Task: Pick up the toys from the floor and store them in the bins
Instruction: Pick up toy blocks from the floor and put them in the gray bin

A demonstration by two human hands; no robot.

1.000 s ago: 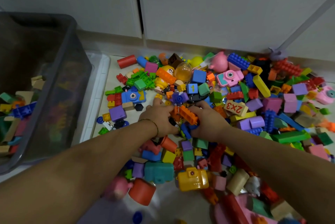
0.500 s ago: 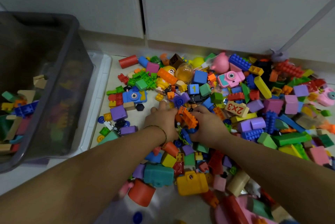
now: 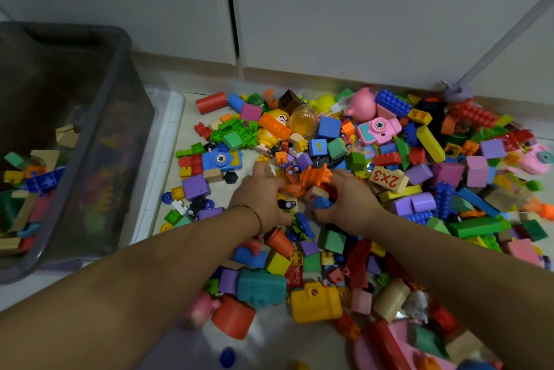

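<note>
Left hand [image 3: 260,196] and right hand [image 3: 350,205] cup a clump of bricks [image 3: 311,181], fingers curled around it; press inward, scoop underneath, carry level to the bin [image 3: 120,175].

The big see-through grey plastic bin [image 3: 120,136] looks smooth; the yellow plastic toy camera [image 3: 316,302] looks shiny, the tan wooden block [image 3: 67,136] dull.
</note>
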